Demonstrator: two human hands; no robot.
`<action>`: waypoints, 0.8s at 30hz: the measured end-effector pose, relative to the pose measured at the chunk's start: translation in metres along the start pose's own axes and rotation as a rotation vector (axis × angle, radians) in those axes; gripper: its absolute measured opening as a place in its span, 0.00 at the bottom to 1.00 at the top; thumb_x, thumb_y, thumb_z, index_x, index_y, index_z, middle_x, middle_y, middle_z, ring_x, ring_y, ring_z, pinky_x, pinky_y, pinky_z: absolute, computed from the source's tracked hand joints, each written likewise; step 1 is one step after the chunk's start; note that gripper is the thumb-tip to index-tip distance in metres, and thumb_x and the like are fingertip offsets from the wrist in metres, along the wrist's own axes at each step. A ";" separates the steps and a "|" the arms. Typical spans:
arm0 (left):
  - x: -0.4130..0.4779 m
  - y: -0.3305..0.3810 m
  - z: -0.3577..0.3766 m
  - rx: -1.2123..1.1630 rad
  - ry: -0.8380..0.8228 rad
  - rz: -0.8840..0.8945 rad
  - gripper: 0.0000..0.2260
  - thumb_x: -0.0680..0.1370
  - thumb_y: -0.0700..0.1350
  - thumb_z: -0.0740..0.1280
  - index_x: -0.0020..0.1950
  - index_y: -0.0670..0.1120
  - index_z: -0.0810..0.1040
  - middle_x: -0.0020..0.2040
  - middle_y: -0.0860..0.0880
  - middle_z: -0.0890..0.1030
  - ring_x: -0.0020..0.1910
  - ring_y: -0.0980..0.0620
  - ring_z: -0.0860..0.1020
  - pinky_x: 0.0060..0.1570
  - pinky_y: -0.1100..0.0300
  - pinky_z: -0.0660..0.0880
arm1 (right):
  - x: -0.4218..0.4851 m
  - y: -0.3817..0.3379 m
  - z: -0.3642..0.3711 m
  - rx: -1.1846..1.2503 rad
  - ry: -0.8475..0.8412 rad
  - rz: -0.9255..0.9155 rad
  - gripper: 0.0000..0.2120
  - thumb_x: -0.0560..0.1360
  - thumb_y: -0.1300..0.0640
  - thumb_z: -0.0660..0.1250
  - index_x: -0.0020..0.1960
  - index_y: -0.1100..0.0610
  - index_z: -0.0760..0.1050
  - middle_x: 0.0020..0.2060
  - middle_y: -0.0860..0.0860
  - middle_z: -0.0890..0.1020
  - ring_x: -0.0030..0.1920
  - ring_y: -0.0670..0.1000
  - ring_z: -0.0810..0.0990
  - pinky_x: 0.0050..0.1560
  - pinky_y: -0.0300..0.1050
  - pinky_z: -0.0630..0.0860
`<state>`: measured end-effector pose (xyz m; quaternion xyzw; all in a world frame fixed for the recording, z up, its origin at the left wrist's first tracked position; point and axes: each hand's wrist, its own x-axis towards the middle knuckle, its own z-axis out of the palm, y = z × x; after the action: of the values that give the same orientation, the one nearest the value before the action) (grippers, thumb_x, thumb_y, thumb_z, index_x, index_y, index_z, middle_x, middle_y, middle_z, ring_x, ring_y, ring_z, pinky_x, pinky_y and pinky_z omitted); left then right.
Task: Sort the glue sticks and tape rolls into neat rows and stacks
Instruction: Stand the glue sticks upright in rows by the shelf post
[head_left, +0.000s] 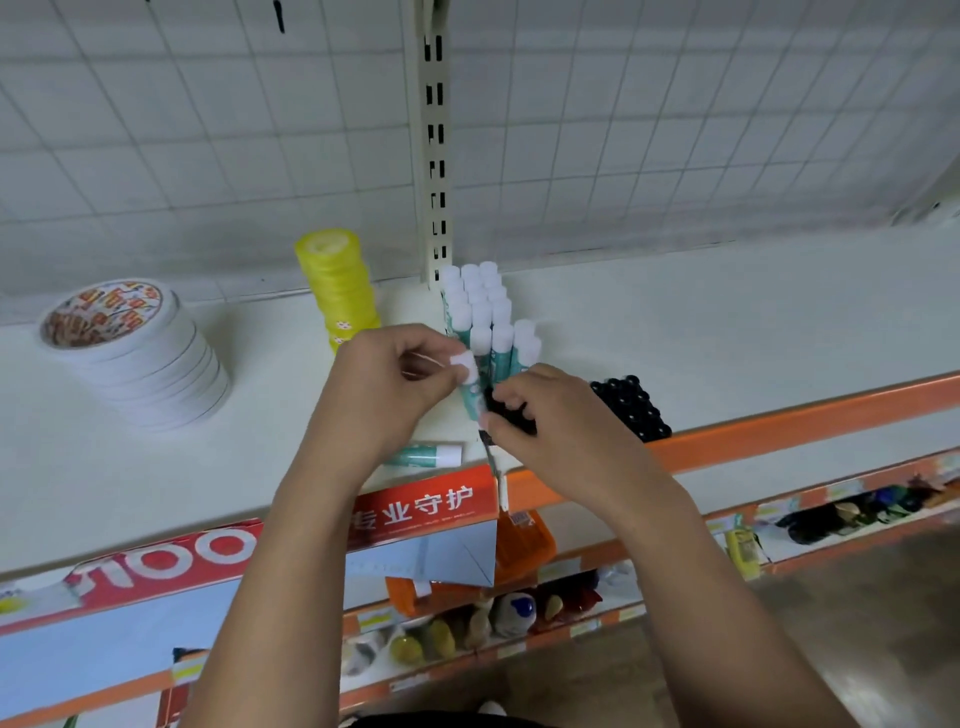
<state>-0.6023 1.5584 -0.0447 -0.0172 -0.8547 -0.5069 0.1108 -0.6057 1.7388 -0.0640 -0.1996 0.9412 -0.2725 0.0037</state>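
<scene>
Teal glue sticks with white caps (480, 304) stand upright in tight rows on the white shelf (727, 322), against the slotted post. My left hand (387, 382) is shut on one teal glue stick (470, 382) just in front of those rows. My right hand (550, 415) pinches a small black-capped item (511, 413) beside it. One more teal glue stick (428, 453) lies flat near the shelf's front edge, under my left wrist. A yellow tape stack (337, 283) and a stack of white tape rolls (132, 353) stand to the left.
A block of black-capped items (631, 408) stands at my right hand, near the orange shelf edge (779, 436). A red and blue carton (421, 525) sits below the shelf front. Lower shelves hold mixed small goods. A wire grid panel backs the shelf.
</scene>
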 end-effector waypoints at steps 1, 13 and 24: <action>0.001 0.003 0.001 0.012 0.038 0.022 0.05 0.72 0.41 0.76 0.45 0.50 0.84 0.37 0.57 0.83 0.35 0.63 0.80 0.37 0.74 0.72 | -0.002 0.004 0.000 0.000 -0.006 0.019 0.13 0.78 0.45 0.63 0.51 0.54 0.77 0.46 0.49 0.75 0.45 0.48 0.75 0.46 0.46 0.74; 0.005 0.003 0.044 0.183 0.154 0.230 0.06 0.72 0.40 0.75 0.48 0.45 0.85 0.43 0.50 0.83 0.40 0.55 0.81 0.46 0.58 0.78 | -0.005 0.018 0.015 -0.100 0.070 0.085 0.11 0.78 0.65 0.63 0.57 0.59 0.81 0.55 0.53 0.75 0.51 0.51 0.77 0.51 0.39 0.75; 0.005 0.004 0.063 0.256 0.240 0.210 0.05 0.73 0.40 0.73 0.48 0.43 0.85 0.44 0.47 0.84 0.42 0.48 0.81 0.45 0.51 0.78 | -0.003 0.017 0.019 -0.160 0.071 0.086 0.13 0.75 0.71 0.63 0.55 0.60 0.80 0.55 0.52 0.73 0.52 0.51 0.75 0.50 0.45 0.76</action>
<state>-0.6174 1.6148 -0.0698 -0.0313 -0.8863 -0.3783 0.2653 -0.6066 1.7430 -0.0895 -0.1487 0.9672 -0.2031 -0.0336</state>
